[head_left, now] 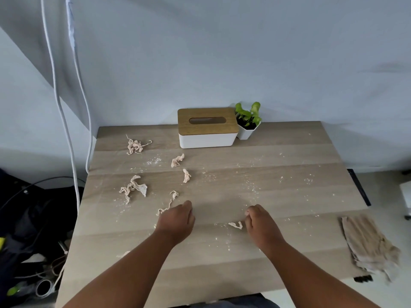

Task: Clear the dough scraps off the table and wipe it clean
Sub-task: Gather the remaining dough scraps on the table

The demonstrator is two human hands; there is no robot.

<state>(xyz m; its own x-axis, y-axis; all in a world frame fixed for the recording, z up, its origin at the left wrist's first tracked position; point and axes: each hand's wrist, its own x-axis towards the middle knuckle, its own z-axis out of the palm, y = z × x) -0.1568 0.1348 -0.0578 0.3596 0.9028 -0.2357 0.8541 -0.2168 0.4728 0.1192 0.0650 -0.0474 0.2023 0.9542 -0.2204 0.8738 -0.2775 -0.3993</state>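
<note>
Pale stringy dough scraps (134, 188) scattered over floury wooden table (278, 181); folded beige cloth (368, 242) at right edge.

You get soft, even daylight — faint shadows on the table (278, 174), wide-angle bending at the edges, slight blur throughout.

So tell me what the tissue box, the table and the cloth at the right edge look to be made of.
Tissue box: the lid looks like wood or wood veneer, with visible grain; the smooth matte white base is probably plastic. Table: pale wood-look boards, maybe laminate, with a flat, low sheen. Cloth: soft beige fabric, limp and crumpled, its weave too blurred to tell.
</note>
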